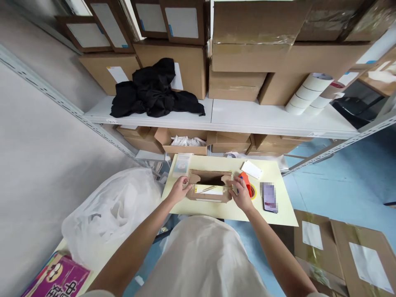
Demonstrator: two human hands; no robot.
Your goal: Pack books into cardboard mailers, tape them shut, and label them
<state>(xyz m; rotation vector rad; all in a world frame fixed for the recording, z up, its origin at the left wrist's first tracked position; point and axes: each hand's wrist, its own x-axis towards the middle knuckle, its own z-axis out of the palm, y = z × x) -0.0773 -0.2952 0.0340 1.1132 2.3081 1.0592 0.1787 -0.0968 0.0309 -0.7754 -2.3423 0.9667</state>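
Observation:
A small cardboard box (209, 196) sits on the pale yellow table, its top open and its inside dark. Short flaps stand at both ends, and a white label with a yellow mark shows on the side near me. My left hand (179, 189) grips the box's left end, fingers at the flap. At the opposite end, my right hand (241, 195) holds the right flap and edge. Just beyond the right hand lies an orange tape dispenser (245, 180) with a yellow tape roll (253, 192). What lies inside the box cannot be made out.
On the table (213, 211) are a phone (269, 198), a white label stack (251, 169) and a clear packet (182, 163). Shelving (222, 119) behind holds cartons, black cloth (154, 88) and white rolls (309, 93). A plastic bag (114, 210) stands left; large cartons (361, 255) lie right.

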